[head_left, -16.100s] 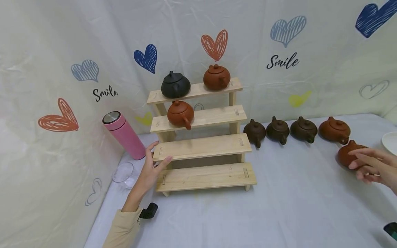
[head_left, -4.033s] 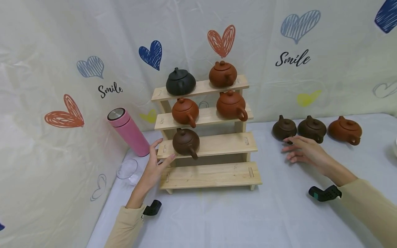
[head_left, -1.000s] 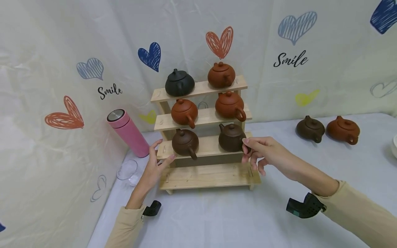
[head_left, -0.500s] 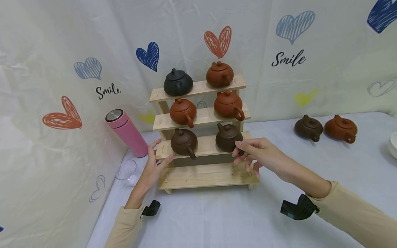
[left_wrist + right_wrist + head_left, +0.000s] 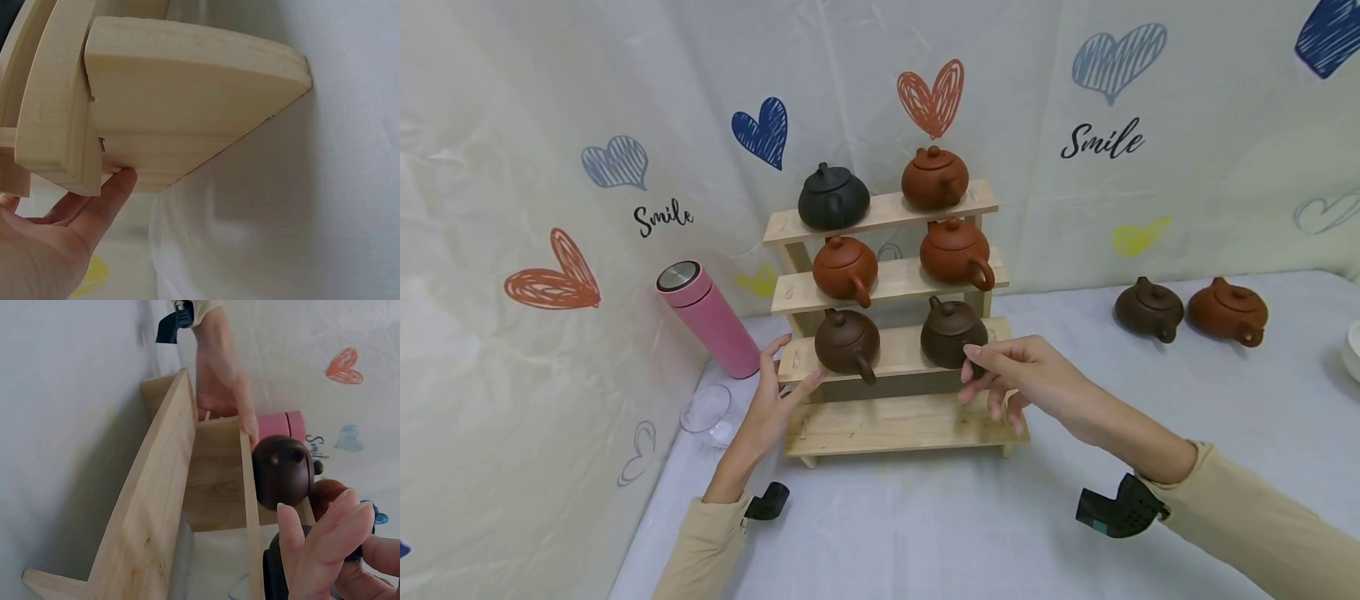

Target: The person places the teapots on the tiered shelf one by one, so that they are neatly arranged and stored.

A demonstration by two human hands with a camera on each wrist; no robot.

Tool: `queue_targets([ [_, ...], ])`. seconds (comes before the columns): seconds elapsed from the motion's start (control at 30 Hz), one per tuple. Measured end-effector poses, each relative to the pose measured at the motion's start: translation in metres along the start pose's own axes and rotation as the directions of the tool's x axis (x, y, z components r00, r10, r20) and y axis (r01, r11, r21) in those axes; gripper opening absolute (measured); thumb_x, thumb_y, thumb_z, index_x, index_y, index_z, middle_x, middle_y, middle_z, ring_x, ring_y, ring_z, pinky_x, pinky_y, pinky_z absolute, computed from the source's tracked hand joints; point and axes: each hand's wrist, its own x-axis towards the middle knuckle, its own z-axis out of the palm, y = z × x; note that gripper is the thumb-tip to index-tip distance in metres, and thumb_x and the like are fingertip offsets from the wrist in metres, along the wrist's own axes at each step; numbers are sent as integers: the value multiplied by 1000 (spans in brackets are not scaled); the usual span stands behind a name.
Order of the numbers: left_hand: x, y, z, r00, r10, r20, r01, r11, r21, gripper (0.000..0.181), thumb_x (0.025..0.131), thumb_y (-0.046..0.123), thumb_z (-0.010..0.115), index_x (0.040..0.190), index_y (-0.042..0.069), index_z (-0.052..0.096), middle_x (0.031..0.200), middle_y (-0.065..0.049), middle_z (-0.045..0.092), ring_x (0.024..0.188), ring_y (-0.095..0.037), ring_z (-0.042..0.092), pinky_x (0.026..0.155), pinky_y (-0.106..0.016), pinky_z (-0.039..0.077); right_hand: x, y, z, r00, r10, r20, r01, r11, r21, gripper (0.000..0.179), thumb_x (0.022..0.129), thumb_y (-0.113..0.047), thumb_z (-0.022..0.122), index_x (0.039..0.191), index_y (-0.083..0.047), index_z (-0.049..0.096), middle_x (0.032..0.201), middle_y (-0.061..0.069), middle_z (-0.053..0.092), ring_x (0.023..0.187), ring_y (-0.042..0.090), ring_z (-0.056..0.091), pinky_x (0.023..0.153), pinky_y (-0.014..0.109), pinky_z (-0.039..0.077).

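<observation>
A four-step wooden stand (image 5: pixel 910 423) stands on the white cloth. My left hand (image 5: pixel 767 400) holds the left end of its third board from the top, thumb on the front and fingers round the side. On that board sit two dark brown teapots, the left one (image 5: pixel 842 340) and the right one (image 5: pixel 946 333). Thumb and forefinger of my right hand (image 5: pixel 1030 379) pinch the handle of the right teapot; the other fingers hang loosely below. Two orange-brown teapots (image 5: pixel 953 250) occupy the second board. Above them are a black teapot (image 5: pixel 833 198) and an orange-brown one (image 5: pixel 934 179).
A dark brown teapot (image 5: pixel 1148 310) and an orange-brown teapot (image 5: pixel 1227 312) stand on the table at the back right. A white dish (image 5: pixel 1354 354) shows at the right edge. Left of the stand are a pink flask (image 5: pixel 715 325) and a clear glass cup (image 5: pixel 706 408).
Over the sixteen seconds, several teapots moved from the table onto the second and third boards. Lately my right hand brought a dark brown teapot there and shifted it slightly left. My left hand stayed put.
</observation>
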Motion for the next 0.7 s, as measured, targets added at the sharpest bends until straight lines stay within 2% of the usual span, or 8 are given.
queue_targets([
  [0.23,1,1,0,1000,-7,2,7,1000,4,83,103,18,67,163,13,10,149,-26,37,140,-37,44,117,-58,30,2,0,-6,1000,-12,-9,12,1000,-11,40,112,-33,52,102,5,60,91,18,73,59,15,58,48,33,50],
  [0.5,0,0,0,1000,-5,0,5,1000,6,82,102,17,67,162,13,11,150,-27,37,141,-37,42,117,-59,30,4,2,-11,1000,-23,-8,23,1000,-15,46,112,-35,50,107,10,60,94,18,75,61,16,60,49,34,51],
  [0.7,1,1,0,1000,-7,-3,7,1000,11,82,102,16,67,162,12,10,151,-27,37,141,-37,42,117,-58,30,6,7,-19,998,-43,-55,43,999,-5,44,111,-36,52,107,7,62,91,14,74,61,17,60,49,33,50],
])
